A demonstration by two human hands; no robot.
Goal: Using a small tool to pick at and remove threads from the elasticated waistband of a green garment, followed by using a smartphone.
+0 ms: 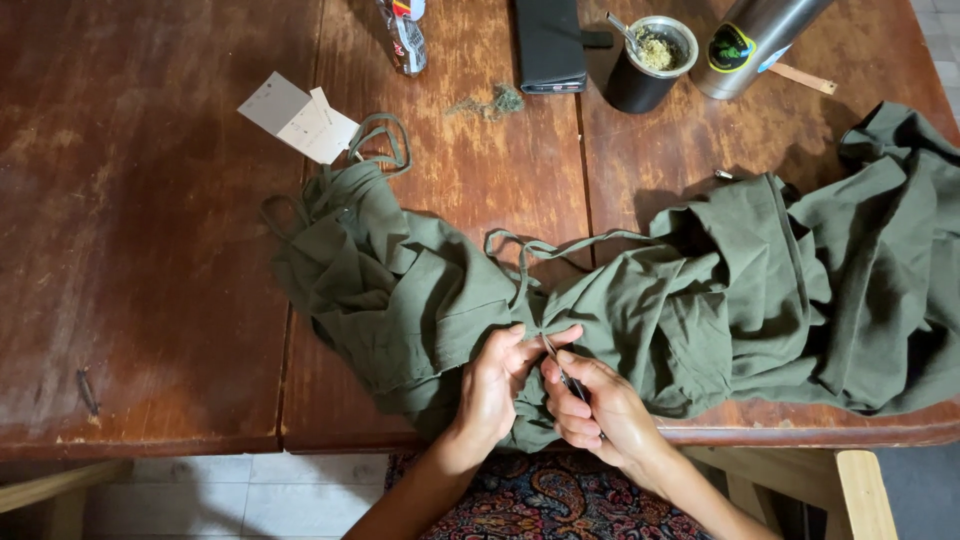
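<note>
As seen from the head camera, the left hand [492,385] pinches a fold of the green garment [640,300] lying across the wooden surface [140,250], while the right hand [600,410] grips a thin metal tool [556,360] at that fold. Judged from this, the work at the fold is in progress; its extent cannot be told.

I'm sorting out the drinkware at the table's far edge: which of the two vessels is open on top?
The short black cup, holding greenish-yellow crumbled herb and a metal straw. The tall steel flask beside it lies tilted, its top out of frame.
</note>
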